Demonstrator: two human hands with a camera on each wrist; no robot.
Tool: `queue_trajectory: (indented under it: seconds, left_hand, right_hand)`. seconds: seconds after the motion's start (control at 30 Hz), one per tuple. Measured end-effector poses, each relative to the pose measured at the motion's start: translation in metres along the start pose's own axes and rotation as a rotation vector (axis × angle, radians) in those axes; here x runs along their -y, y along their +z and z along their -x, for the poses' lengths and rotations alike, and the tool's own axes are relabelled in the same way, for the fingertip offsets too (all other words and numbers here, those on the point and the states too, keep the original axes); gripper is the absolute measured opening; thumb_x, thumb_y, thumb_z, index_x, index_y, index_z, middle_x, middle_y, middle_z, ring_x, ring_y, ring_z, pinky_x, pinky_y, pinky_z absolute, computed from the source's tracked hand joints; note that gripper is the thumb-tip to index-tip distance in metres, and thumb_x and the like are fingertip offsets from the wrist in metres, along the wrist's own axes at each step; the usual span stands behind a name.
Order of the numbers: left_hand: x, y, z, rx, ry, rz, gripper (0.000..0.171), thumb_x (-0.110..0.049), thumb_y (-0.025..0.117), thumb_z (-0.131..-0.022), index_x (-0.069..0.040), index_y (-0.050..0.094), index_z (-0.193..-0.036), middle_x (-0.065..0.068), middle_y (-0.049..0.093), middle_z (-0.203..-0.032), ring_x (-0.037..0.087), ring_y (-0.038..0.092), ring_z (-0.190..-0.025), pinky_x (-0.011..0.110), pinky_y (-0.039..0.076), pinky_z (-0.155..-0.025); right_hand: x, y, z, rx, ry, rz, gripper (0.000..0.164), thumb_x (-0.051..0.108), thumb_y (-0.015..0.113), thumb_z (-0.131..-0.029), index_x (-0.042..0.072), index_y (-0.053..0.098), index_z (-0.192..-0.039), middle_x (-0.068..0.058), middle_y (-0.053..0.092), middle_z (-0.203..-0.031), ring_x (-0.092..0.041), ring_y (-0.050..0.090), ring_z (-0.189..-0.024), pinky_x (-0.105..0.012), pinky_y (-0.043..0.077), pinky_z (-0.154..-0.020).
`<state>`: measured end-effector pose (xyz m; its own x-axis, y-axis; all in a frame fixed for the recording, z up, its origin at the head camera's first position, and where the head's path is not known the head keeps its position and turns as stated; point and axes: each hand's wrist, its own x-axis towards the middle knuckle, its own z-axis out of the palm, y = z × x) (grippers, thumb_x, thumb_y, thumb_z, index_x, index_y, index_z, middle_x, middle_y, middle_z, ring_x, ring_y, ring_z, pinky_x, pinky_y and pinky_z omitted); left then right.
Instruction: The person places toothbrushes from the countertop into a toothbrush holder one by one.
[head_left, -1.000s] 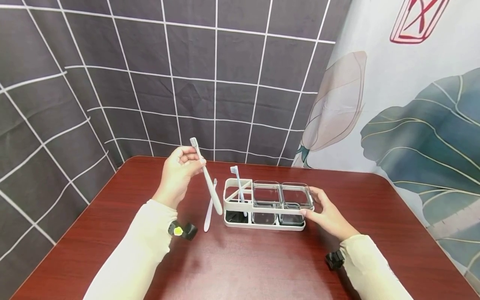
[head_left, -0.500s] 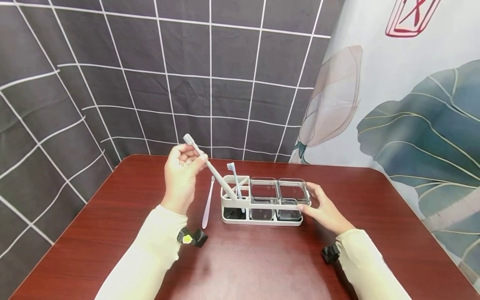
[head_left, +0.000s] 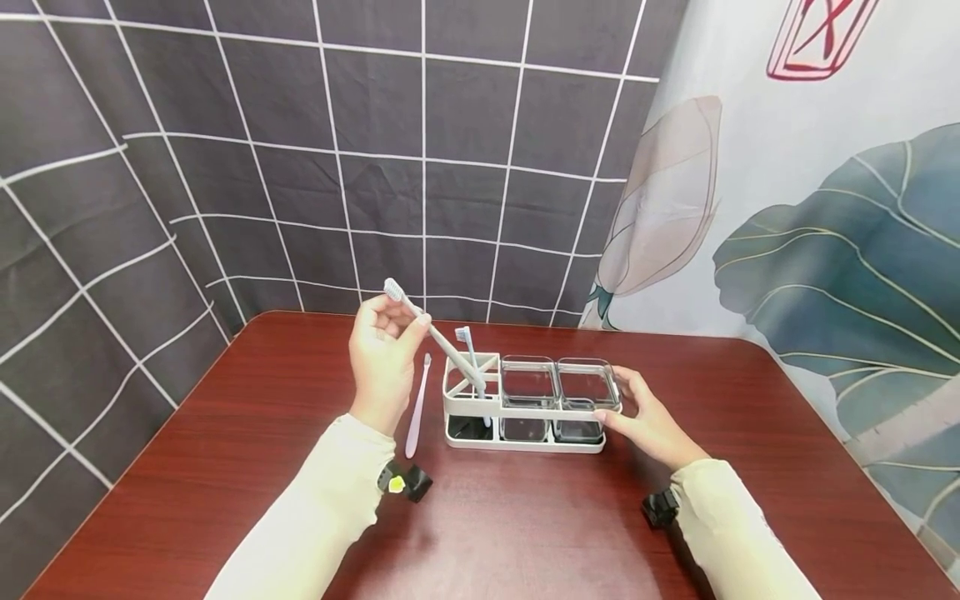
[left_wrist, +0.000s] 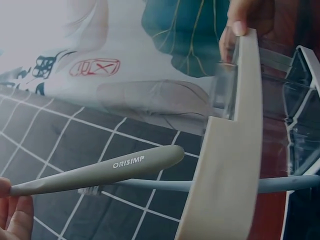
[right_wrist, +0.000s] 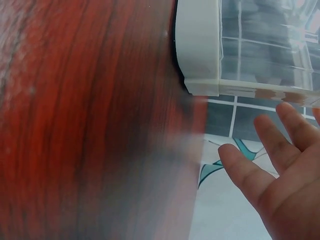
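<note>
My left hand (head_left: 384, 358) pinches a grey-white toothbrush (head_left: 448, 348) below its bristles, between thumb and fingers. The brush slants down to the right, its handle end over the left section of a white toothbrush holder (head_left: 547, 413). In the left wrist view, the handle (left_wrist: 130, 164) bears the lettering ORISIMP, and its rounded tip points at the holder's rail (left_wrist: 227, 165). A light blue toothbrush (head_left: 465, 337) stands tilted in that same section. My right hand (head_left: 651, 419) holds the holder's right end, thumb at the front rail and fingers behind.
Two clear square cups (head_left: 587, 383) sit in the holder's middle and right sections. A pink toothbrush (head_left: 416, 412) lies on the red-brown table (head_left: 510, 517), left of the holder. Behind the table hang a dark grid-patterned curtain (head_left: 375, 192) and a floral one (head_left: 750, 167).
My left hand has moved right, bringing the grey-white toothbrush from beside the holder to above its left section, and the brush leans more. My right hand stays at the holder's end.
</note>
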<state>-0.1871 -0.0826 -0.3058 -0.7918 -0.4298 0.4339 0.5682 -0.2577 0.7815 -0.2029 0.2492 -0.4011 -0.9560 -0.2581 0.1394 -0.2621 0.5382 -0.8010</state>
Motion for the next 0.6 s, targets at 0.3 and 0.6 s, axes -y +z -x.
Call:
queue_trajectory:
  seconds: [0.3, 0.6]
  left_hand:
    - [0.009, 0.006, 0.01, 0.081, 0.061, -0.069, 0.027, 0.02, 0.063, -0.076, 0.006, 0.054, -0.097, -0.006, 0.061, -0.083, 0.007, 0.06, -0.078, 0.018, 0.052, -0.072]
    - [0.02, 0.009, 0.017, 0.139, 0.046, -0.194, 0.028, 0.017, 0.064, -0.077, 0.014, 0.051, -0.102, 0.0, 0.059, -0.086, 0.005, 0.059, -0.078, 0.018, 0.053, -0.075]
  right_hand:
    - [0.0, 0.0, 0.0, -0.004, -0.008, -0.006, 0.07, 0.017, 0.069, -0.088, 0.002, 0.028, -0.143, -0.028, 0.042, -0.141, -0.043, 0.042, -0.13, -0.059, 0.037, -0.102]
    - [0.002, 0.001, 0.001, -0.005, -0.011, 0.002, 0.069, 0.017, 0.069, -0.088, 0.003, 0.029, -0.142, -0.028, 0.045, -0.139, -0.044, 0.045, -0.126, -0.055, 0.042, -0.098]
